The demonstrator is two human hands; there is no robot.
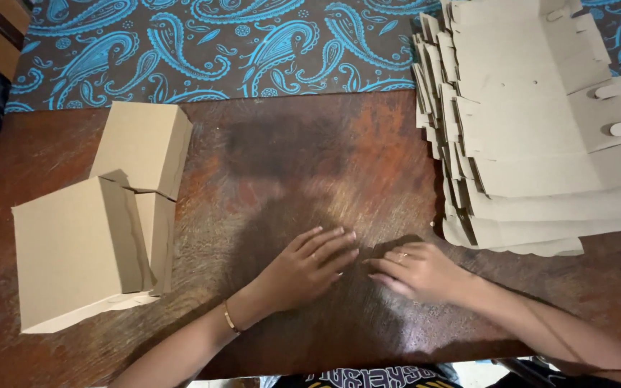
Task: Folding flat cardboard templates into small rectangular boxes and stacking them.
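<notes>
My left hand (309, 264) lies flat, palm down, on the dark wooden table (310, 158), fingers spread and holding nothing; a thin bracelet sits at its wrist. My right hand (415, 269) rests beside it, palm down with fingers loosely apart and a ring on one finger, also holding nothing. The fingertips of both hands nearly meet at the table's near middle. A stack of flat, unfolded cardboard box blanks (533, 129) lies to the right, its near corner just beyond my right hand.
Folded brown cardboard boxes stand at the left: a large one (73, 251) in front, a smaller one (145, 147) behind it, another partly hidden between. A blue paisley cloth (217, 43) covers the far side of the table.
</notes>
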